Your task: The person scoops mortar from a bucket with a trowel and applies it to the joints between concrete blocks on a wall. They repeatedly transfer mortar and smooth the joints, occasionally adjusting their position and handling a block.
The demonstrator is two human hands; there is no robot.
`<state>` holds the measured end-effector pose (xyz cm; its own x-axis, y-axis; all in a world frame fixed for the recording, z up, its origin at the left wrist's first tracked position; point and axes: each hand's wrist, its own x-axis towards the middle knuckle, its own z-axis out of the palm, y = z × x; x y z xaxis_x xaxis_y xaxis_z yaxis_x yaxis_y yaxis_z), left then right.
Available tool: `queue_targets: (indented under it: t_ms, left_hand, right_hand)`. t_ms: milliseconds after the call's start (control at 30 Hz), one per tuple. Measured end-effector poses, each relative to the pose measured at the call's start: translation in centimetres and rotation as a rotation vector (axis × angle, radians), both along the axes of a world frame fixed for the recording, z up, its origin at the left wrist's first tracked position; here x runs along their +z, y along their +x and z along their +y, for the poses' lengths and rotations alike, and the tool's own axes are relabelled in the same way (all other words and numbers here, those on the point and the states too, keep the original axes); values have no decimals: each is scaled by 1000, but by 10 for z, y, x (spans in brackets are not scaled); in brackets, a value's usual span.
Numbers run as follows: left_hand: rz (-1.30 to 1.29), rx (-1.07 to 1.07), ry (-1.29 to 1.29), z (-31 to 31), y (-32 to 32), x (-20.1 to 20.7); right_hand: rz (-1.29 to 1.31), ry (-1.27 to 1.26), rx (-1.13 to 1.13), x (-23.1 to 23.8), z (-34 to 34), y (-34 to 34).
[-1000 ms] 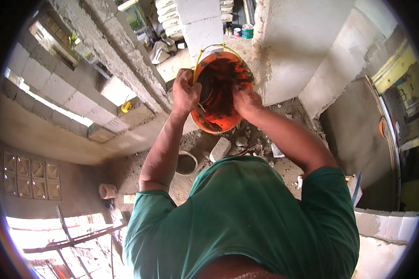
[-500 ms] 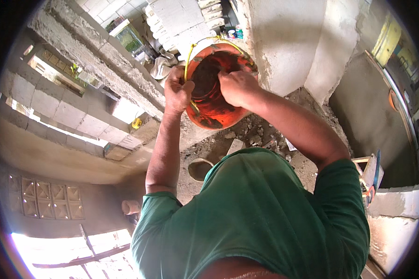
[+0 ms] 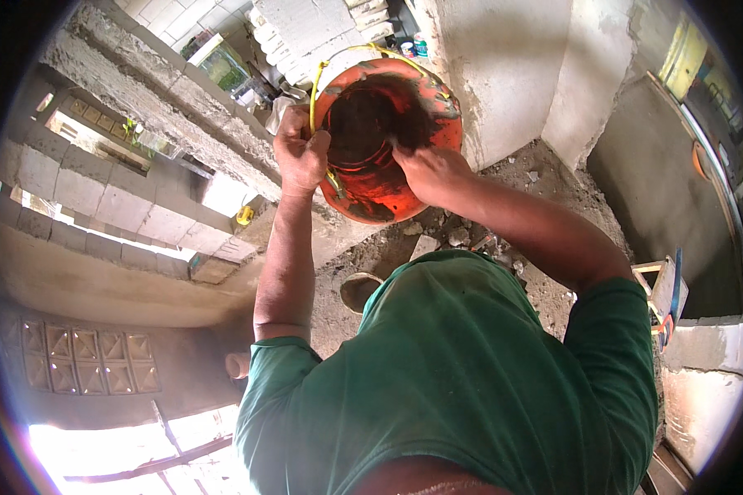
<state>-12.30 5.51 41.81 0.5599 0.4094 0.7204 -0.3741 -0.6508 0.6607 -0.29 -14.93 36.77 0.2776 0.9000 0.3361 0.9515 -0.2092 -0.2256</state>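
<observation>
Our 2 bare arms extend forward, well apart at the elbows. Our left forearm (image 3: pixel 285 264) rises nearly straight up the view to the wrist (image 3: pixel 298 192), and our left hand (image 3: pixel 302 157) is clenched in a grip, its thumb (image 3: pixel 318 143) lying toward the other hand. Our right forearm (image 3: pixel 537 224) slants up and leftward from an elbow bent outward. Our right hand (image 3: pixel 431 175) is curled, its back facing us, most of its fingers hidden. The 2 hands stay apart.

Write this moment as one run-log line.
Orange bucket: smeared inside; left hand: gripping rim; right hand: at mouth, contact unclear; yellow handle: arching beyond rim
</observation>
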Motion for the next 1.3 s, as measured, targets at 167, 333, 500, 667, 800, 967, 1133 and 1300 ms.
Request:
queue_targets:
  t_ms: [167, 333, 500, 667, 800, 967, 1133, 1300]
  left_hand:
    - [104, 45, -140, 2, -9, 4]
    - [4, 14, -4, -12, 4, 1]
    - [24, 60, -3, -18, 2, 1]
    - [-20, 115, 206, -21, 9, -5]
    - [24, 148, 104, -29, 6, -8]
    - [50, 149, 140, -37, 11, -19]
    - [163, 260, 160, -46, 7, -31]
    - [220, 184, 161, -54, 12, -53]
  right_hand:
    - [34, -35, -68, 17, -14, 13]
    - [18, -5, -76, -1, -19, 14]
    - [74, -225, -58, 4, -30, 18]
    - [147, -44, -145, -15, -17, 25]
    - [55, -163, 3, -28, -43, 17]
    - [145, 5, -199, -16, -26, 28]
    - [64, -375, 18, -58, -45, 18]
    - [163, -196, -186, -48, -38, 28]
